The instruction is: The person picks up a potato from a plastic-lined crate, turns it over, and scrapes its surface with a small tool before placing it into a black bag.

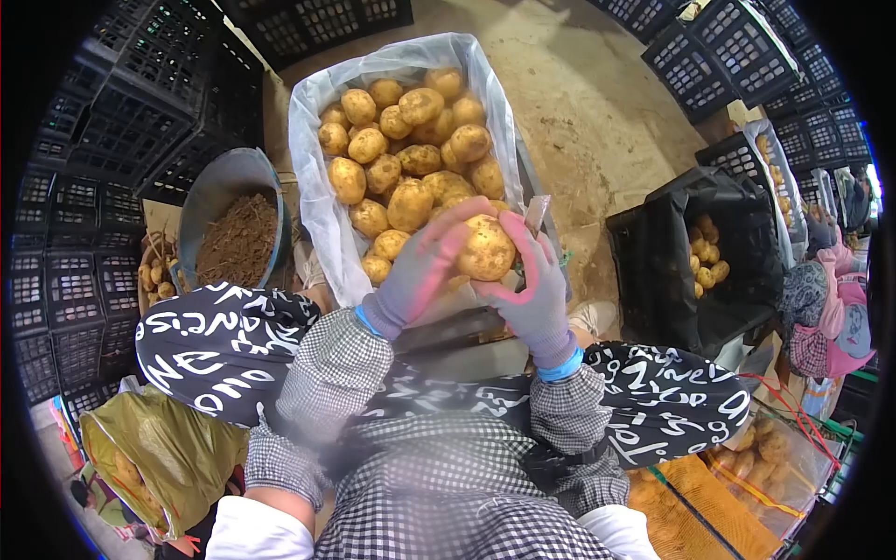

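Both of my hands wear grey and pink gloves and meet around one large potato (485, 248) at the near right edge of a crate. My right hand (537, 285) grips the potato's right side between thumb and fingers. On the left side, my left hand (425, 266) rests its fingers against the same potato. The crate, lined with a whitish plastic sheet (313, 154), holds several potatoes (411, 203) with soil marks. A small clear plastic piece (537, 211) sticks up beside my right hand.
A bucket of soil (238, 238) stands left of the crate. Stacked black crates (140, 103) line the left. On the right is a black-lined crate (695, 271) with potatoes; beyond it sits a person in pink (835, 303). Bags and an orange sack (700, 509) lie near my legs.
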Motion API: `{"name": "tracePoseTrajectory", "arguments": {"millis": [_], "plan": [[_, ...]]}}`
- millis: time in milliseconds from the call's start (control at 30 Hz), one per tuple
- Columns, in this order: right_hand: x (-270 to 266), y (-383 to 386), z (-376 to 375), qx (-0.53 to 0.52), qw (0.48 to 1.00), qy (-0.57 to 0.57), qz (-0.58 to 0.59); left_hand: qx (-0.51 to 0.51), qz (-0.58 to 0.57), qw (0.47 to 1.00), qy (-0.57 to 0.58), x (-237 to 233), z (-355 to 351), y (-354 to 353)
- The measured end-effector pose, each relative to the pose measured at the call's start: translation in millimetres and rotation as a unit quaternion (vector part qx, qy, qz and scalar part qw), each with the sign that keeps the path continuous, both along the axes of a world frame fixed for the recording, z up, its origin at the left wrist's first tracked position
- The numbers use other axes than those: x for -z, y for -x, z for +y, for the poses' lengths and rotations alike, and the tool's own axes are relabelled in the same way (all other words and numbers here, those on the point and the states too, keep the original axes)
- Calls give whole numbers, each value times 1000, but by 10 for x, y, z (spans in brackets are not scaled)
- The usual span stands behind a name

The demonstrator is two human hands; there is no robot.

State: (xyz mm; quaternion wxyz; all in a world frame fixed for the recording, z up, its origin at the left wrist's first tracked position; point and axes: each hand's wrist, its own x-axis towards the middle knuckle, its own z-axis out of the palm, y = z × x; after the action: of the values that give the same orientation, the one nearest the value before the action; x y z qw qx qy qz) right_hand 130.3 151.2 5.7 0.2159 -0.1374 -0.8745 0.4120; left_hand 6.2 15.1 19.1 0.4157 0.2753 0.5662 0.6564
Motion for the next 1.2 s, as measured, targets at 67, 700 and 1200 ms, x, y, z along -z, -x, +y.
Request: {"name": "tracePoseTrajectory", "arguments": {"millis": [67, 700, 1200], "plan": [[95, -1, 14, 5, 996, -88, 15, -12, -29, 999, -8, -55, 20, -34], [4, -51, 130, 130, 947, 293, 21, -44, 50, 993, 102, 310, 189, 146], [92, -347, 926, 237, 906, 288, 202, -4, -98, 994, 48, 589, 272, 1523]]}}
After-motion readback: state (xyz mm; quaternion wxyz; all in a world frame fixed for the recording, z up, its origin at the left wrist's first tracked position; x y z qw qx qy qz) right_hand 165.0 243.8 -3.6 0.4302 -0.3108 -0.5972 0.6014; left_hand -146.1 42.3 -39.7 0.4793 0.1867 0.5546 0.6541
